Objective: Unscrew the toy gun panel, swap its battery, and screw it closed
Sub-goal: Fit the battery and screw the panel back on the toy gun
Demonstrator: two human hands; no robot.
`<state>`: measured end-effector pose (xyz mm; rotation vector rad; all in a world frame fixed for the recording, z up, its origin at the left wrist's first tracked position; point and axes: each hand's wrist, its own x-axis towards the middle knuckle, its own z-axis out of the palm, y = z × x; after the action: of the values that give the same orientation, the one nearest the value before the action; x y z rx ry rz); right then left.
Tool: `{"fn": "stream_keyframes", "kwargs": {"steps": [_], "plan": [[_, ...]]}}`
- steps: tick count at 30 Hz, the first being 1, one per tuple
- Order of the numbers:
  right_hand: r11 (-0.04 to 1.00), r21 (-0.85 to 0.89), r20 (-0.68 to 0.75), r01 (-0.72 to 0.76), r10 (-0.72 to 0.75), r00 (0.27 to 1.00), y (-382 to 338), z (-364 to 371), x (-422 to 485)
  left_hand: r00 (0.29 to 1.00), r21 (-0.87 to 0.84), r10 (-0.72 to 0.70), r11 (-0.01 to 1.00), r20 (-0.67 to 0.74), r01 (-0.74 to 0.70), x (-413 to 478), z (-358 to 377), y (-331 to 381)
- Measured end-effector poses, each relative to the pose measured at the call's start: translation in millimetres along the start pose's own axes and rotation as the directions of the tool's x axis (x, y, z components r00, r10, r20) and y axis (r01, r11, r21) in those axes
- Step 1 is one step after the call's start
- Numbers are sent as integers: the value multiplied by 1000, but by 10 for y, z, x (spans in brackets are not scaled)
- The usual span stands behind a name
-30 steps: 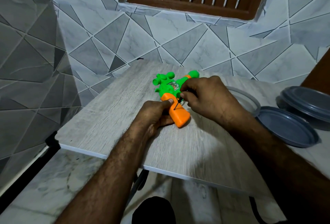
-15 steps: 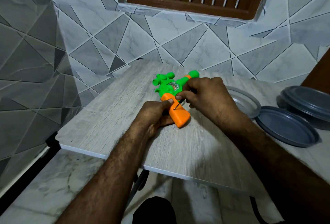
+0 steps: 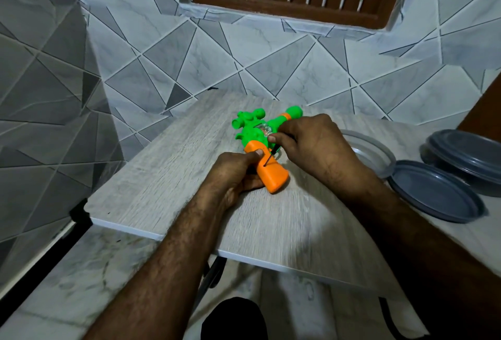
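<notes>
At frame centre, the gun (image 3: 260,144) lies on the table (image 3: 168,177). The left hand (image 3: 233,174) clasps its orange grip; the right hand (image 3: 311,144) pinches a screwdriver (image 3: 269,159), tip touching the grip.

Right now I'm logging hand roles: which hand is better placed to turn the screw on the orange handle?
The right hand: it holds the screwdriver, tip on the orange handle. The left hand is occupied steadying the toy gun.
</notes>
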<state>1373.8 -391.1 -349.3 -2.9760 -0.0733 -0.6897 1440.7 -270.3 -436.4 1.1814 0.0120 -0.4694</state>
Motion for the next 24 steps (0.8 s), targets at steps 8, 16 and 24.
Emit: {"fn": "stream_keyframes", "kwargs": {"steps": [8,16,24], "plan": [[970,231,26,-72,68,997,10,-26,-50,1000,12,0,1000,-9,0,-14,7,18],[1000,-25,34,13,-13,999,-25,-60,-77,1000,1,-3,1000,-6,3,-26,22,13],[1000,24,37,-20,19,999,-29,-30,-55,1000,2,-2,1000,-12,2,-38,19,21]]}}
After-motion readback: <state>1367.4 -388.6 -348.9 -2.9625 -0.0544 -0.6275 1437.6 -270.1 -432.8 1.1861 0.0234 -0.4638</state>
